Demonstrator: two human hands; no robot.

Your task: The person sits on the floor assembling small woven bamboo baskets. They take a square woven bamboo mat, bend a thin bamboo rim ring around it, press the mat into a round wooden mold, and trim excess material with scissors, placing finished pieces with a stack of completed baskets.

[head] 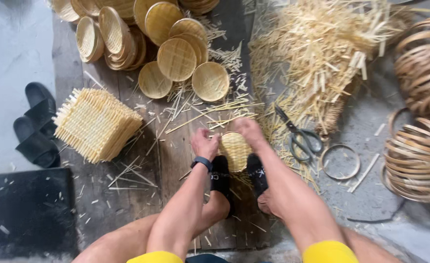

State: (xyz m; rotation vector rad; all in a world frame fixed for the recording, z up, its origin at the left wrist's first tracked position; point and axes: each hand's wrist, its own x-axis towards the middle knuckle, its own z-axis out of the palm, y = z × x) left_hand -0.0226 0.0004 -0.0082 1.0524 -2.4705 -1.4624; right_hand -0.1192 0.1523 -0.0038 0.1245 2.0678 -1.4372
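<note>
Woven pale bamboo disc [234, 150] sits braced between two black-socked feet on the plank floor, pinched at its upper rim by the left hand [204, 142] and right hand [246, 129], fingers closed on it. Finished round bamboo trays [176, 58] pile toward the far edge; square woven mats [95, 124] wait stacked left, grey scissors [300, 136] and a bare hoop [340, 161] right.

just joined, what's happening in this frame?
A person sits on a plank floor, both hands on a small round woven bamboo tray braced between their socked feet. The left hand grips its left rim and the right hand its top edge. Finished round trays are piled ahead, a stack of square woven mats lies to the left, and scissors and bamboo hoops lie to the right.
</note>
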